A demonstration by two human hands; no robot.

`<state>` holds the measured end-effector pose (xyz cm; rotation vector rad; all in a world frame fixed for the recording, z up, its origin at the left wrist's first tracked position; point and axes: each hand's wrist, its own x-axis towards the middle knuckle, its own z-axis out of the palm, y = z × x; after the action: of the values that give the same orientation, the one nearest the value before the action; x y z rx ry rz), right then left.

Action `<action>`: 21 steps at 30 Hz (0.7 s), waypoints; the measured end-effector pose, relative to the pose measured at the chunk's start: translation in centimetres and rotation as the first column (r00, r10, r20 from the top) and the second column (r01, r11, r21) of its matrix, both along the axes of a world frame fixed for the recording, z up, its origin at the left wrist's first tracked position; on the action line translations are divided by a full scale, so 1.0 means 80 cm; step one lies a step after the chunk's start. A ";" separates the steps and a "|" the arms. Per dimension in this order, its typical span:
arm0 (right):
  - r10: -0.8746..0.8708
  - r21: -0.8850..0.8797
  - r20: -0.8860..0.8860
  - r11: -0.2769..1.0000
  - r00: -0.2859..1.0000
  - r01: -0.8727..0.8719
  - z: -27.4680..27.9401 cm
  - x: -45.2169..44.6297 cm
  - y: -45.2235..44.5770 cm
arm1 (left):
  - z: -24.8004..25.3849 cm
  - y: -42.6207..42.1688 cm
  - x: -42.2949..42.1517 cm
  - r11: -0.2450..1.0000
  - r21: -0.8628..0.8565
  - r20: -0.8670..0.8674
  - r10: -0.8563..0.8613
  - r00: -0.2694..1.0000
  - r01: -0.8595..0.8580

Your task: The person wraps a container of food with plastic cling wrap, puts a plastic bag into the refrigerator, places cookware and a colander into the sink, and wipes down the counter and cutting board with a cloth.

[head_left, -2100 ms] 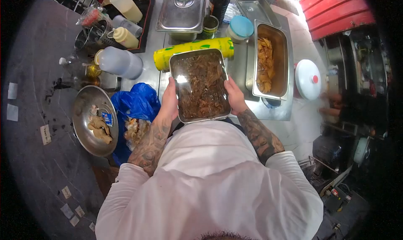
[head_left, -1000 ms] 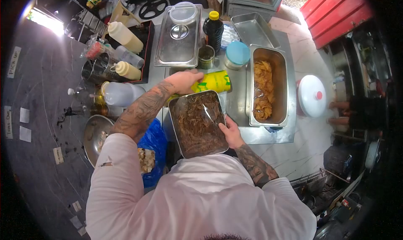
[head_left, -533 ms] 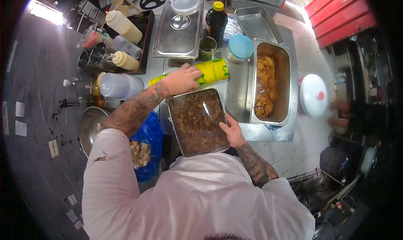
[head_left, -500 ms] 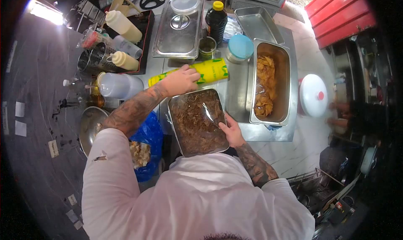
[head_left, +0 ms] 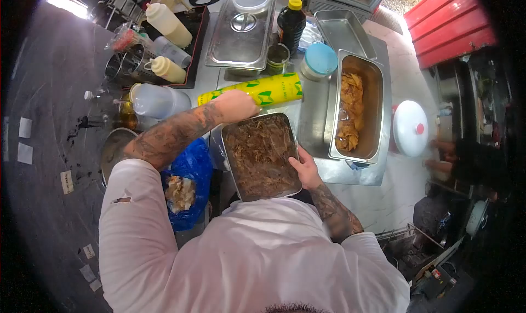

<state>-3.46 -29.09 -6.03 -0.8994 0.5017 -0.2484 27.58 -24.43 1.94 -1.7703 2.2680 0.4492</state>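
A rectangular metal pan (head_left: 230,173) full of dark shredded meat (head_left: 260,157) is tilted against my body at the counter's near edge. My right hand (head_left: 307,168) grips its right side, thumb over the rim. At the far rim, my left hand (head_left: 236,106) is closed, knuckles up, against the near side of a yellow roll with green marks (head_left: 279,88). What its fingers pinch is hidden. Some clear film (head_left: 217,148) shows along the pan's left side.
A deep steel pan (head_left: 378,116) with brown food stands right, near a blue-lidded tub (head_left: 320,60). Behind the roll are a lidded steel pan (head_left: 233,42) and a dark bottle (head_left: 291,25). Left are squeeze bottles (head_left: 167,25) and a blue bag (head_left: 200,170). Another person's hands (head_left: 441,157) show far right.
My left hand has come off the top of the yellow roll toward the pan's far rim and closed. The shine across the meat has gone. My right hand keeps its hold.
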 end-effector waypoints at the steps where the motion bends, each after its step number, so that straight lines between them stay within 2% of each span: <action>1: 0.007 0.004 -0.006 1.000 1.000 -0.007 0.001 -0.001 0.001 | -0.003 0.004 0.001 1.000 0.000 0.003 0.001 1.000 -0.001; 3: 0.016 0.008 -0.012 1.000 1.000 -0.016 -0.001 -0.002 0.002 | -0.009 0.014 0.002 0.993 0.022 -0.082 0.118 0.990 -0.116; 4: 0.025 0.010 -0.029 1.000 0.999 -0.025 -0.003 -0.003 0.004 | -0.013 0.021 0.001 0.992 0.025 -0.082 0.122 0.989 -0.120; 6: 0.040 0.011 -0.042 0.999 0.998 -0.040 -0.009 -0.002 0.008 | -0.021 0.035 0.003 0.951 0.037 -0.241 0.306 0.921 -0.306; 7: 0.036 -0.004 -0.052 0.999 0.998 -0.036 -0.011 -0.002 0.010 | -0.030 0.041 0.009 0.950 0.036 -0.241 0.309 0.920 -0.310; 8: 0.031 -0.020 -0.062 0.999 0.998 -0.032 -0.014 -0.003 0.011 | -0.040 0.044 0.016 0.953 -0.001 -0.418 0.274 0.866 -0.302; 10: 0.004 -0.013 -0.065 1.000 0.998 -0.005 -0.008 -0.006 0.009 | -0.059 0.052 0.027 0.952 -0.039 -0.583 0.225 0.780 -0.304; 11: -0.023 -0.004 -0.067 1.000 0.997 0.023 -0.003 -0.007 0.006 | -0.068 0.057 0.032 0.886 0.168 -0.757 0.396 0.519 -0.431; 12: -0.017 -0.005 -0.069 1.000 0.997 0.017 -0.002 -0.008 0.003 | -0.070 0.062 0.033 0.786 0.394 -0.824 0.531 0.196 -0.477; 13: -0.016 -0.008 -0.076 1.000 0.997 0.016 -0.001 -0.009 -0.001 | -0.071 0.069 0.033 0.785 0.393 -0.825 0.532 0.194 -0.479; 14: -0.017 -0.013 -0.079 1.000 0.997 0.016 0.000 -0.008 -0.005 | -0.071 0.077 0.032 0.661 0.497 -0.841 0.526 -0.126 -0.561; 15: -0.016 -0.014 -0.078 1.000 0.997 0.015 -0.002 -0.007 -0.005 | -0.070 0.083 0.029 0.527 0.617 -0.786 0.442 -0.432 -0.585; 16: -0.029 0.011 -0.055 0.999 0.998 0.030 -0.005 -0.006 -0.005 | -0.069 0.087 0.028 0.492 0.698 -0.699 0.310 -0.644 -0.520; 17: -0.038 0.035 -0.032 0.999 0.999 0.040 -0.007 -0.005 -0.005 | -0.069 0.089 0.028 0.492 0.696 -0.701 0.303 -0.646 -0.524; 19: -0.023 0.060 -0.038 0.998 0.999 0.025 0.002 -0.005 -0.006 | -0.071 0.095 0.024 0.570 0.500 -0.834 0.520 -0.186 -0.651; 20: -0.013 0.087 -0.043 0.996 0.999 0.017 0.007 -0.004 -0.006 | -0.072 0.097 0.023 0.563 0.499 -0.835 0.515 -0.193 -0.658; 21: 0.002 0.084 -0.043 0.996 0.999 0.001 0.011 -0.003 -0.007 | -0.071 0.096 0.022 0.672 0.469 -0.850 0.519 -0.088 -0.572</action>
<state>-3.73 -29.64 -5.16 -0.8242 0.5477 -0.2063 29.32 -16.73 -3.70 -2.9499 1.6536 2.3740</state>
